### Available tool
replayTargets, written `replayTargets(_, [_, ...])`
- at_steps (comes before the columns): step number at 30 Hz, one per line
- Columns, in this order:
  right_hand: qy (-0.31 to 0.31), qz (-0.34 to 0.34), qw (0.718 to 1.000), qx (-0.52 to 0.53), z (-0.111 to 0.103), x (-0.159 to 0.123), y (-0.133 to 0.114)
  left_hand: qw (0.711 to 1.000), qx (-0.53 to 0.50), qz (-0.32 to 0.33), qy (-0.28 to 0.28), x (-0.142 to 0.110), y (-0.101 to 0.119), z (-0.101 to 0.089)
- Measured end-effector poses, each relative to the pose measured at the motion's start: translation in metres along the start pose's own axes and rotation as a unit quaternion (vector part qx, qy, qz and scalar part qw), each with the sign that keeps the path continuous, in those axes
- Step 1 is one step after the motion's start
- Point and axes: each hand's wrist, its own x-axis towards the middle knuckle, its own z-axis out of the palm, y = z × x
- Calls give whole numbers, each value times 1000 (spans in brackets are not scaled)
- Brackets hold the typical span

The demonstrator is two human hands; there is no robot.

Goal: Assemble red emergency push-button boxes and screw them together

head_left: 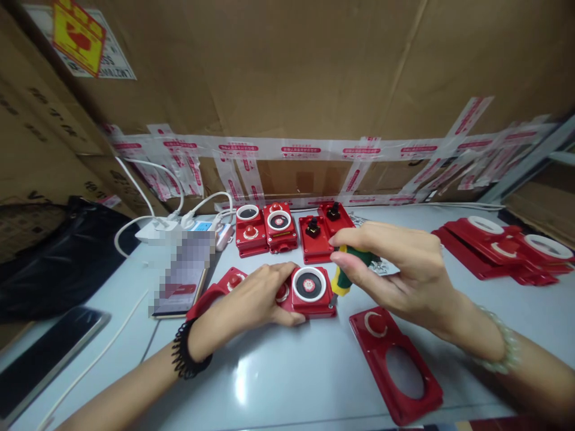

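Observation:
Fingers and thumb of my left hand point(265, 293) clasp a red alarm box point(314, 310) on the table, with a round black speaker in a white ring at its right end. Between thumb and fingers, my right hand point(395, 269) grips a green and yellow screwdriver point(344, 278). Its tip meets the box's front right corner, at a screw. Partly behind my left forearm lies a red cover point(220, 287) with a red dome. Another red cover point(377, 353), with a large oval hole, lies flat below my right hand.
Two assembled red boxes point(251, 239) and two open red housings point(312, 245) stand at the back. Red covers point(503, 248) are stacked at right. Left are a propped phone point(184, 281), a second phone point(49, 353) and a power strip point(157, 230) with white cables. Cardboard point(287, 72) walls the back.

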Motion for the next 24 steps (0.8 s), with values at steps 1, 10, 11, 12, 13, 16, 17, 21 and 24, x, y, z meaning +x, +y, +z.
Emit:
replayTargets(1, [7,-4,1000,-16,1,0,1,1000,3,-2,0,0,0,0])
replayTargets(10, [8,-5,995,-96,10,6,1,1000,15,-9,-8,0,2,-1])
replayTargets(11, [-3,0,996,-94,9,8,2,1000,15,-12,-11,0,2,-1])
replayTargets(12, [-14,3,996,-88,8,9,3,1000,16,-13,-12,0,3,-1])
replayTargets(13, [-30,7,996,-79,5,10,3,1000,17,-14,-11,0,3,-1])
replayTargets(16, [-100,14,993,-54,-7,10,2,1000,12,-10,-12,0,3,-2])
replayTargets(17, [-124,16,991,-50,-11,10,0,1000,8,-7,-13,0,3,-2])
replayTargets(21, [-169,19,983,-65,-19,11,-6,1000,4,0,-9,1,2,-2])
replayTargets(24, [-126,9,985,-114,-12,12,-9,1000,3,4,-10,2,1,0])
